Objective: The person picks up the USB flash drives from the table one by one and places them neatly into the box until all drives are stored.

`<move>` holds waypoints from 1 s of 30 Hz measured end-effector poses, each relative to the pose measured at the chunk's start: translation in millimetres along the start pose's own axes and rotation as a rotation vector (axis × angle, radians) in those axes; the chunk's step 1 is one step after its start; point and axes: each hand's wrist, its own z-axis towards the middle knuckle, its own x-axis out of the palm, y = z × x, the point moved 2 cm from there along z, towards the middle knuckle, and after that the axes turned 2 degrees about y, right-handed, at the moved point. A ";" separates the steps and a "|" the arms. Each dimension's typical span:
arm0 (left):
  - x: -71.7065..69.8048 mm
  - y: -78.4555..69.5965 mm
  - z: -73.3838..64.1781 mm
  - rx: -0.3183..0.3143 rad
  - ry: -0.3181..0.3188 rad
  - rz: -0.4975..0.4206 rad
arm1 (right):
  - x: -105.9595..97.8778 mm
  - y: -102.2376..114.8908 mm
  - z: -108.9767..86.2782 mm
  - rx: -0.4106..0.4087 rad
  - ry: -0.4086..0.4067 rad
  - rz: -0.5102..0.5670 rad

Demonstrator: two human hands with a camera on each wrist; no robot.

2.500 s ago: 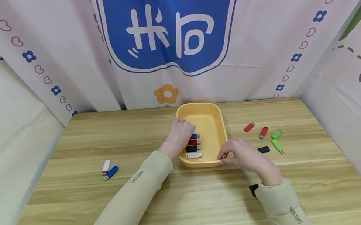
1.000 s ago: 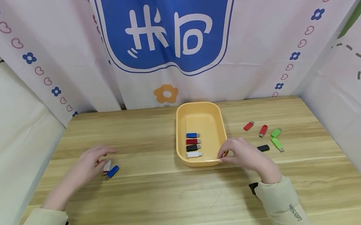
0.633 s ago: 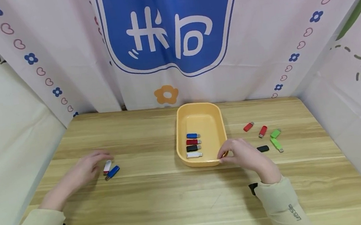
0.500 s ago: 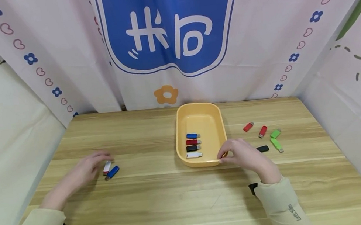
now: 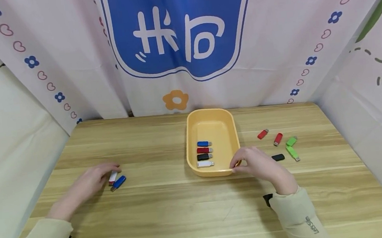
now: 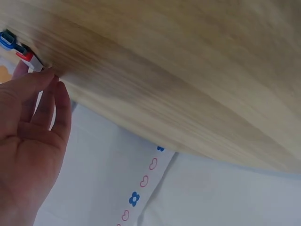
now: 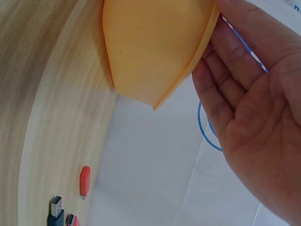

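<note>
On the left of the table, my left hand (image 5: 93,180) pinches the far end of a white and red USB flash drive (image 5: 113,177), which lies on the wood. In the left wrist view, the thumb and a finger meet at the end of this drive (image 6: 33,62). Touching or very near it lies a blue USB flash drive (image 5: 118,183). My right hand (image 5: 260,165) grips the near right corner of a yellow tray (image 5: 215,173), thumb outside and fingers over the rim. Inside the tray, several drives lie in a column: blue (image 5: 203,144), red (image 5: 204,150), black (image 5: 204,156) and white (image 5: 205,164).
Right of the tray lie loose drives: two red ones (image 5: 262,134), a black one (image 5: 278,157) and a green, folded-open piece (image 5: 292,153). A printed curtain (image 5: 149,96) hangs along the table's back edge, and white cloth (image 5: 8,128) covers both sides.
My left hand has left the tray, where it was at the blue drive, and moved to the white and red drive at left, its fingers lowering onto it. The right hand stays at the tray's corner.
</note>
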 end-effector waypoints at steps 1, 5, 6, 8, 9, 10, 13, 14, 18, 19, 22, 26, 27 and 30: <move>-0.2 0.2 -0.3 0.004 -0.003 0.008 | 0.1 0.2 0.0 -0.011 -0.002 -0.010; -1.1 1.7 -2.0 0.018 -0.009 0.025 | 0.2 1.2 -0.1 -0.049 -0.004 -0.043; -2.1 1.6 -2.6 0.021 -0.010 0.026 | 0.2 1.6 -0.2 -0.052 -0.002 -0.047; -3.1 2.2 -3.8 0.044 -0.021 0.035 | 0.3 2.1 -0.3 -0.053 0.002 -0.051; -3.6 2.8 -4.3 0.055 -0.025 0.039 | 0.2 2.4 -0.6 -0.050 0.005 -0.053; -4.1 3.4 -4.8 0.066 -0.030 0.043 | 0.2 2.7 -0.7 -0.046 0.006 -0.055; -5.4 5.6 -6.1 0.104 -0.056 0.069 | 0.1 4.2 -1.0 -0.038 0.006 -0.062; -5.9 6.4 -6.5 0.111 -0.062 0.078 | 0.1 5.0 -1.0 -0.035 0.003 -0.068; -7.5 9.6 -7.3 0.128 -0.067 0.099 | 1.1 9.9 -0.4 -0.021 -0.004 -0.107; -7.8 10.7 -7.5 0.129 -0.065 0.102 | 1.5 11.3 -0.2 -0.014 -0.005 -0.117; -9.4 13.1 -8.3 0.129 -0.063 0.105 | 2.6 14.7 0.1 0.009 -0.003 -0.143; -11.6 16.3 -9.3 0.132 -0.069 0.110 | 3.0 17.2 0.4 0.030 -0.001 -0.150; -12.3 16.8 -9.5 0.129 -0.071 0.110 | 2.8 17.5 0.4 0.031 -0.002 -0.149; -14.1 18.5 -9.3 0.110 -0.063 0.084 | 2.9 17.9 0.5 0.024 -0.002 -0.149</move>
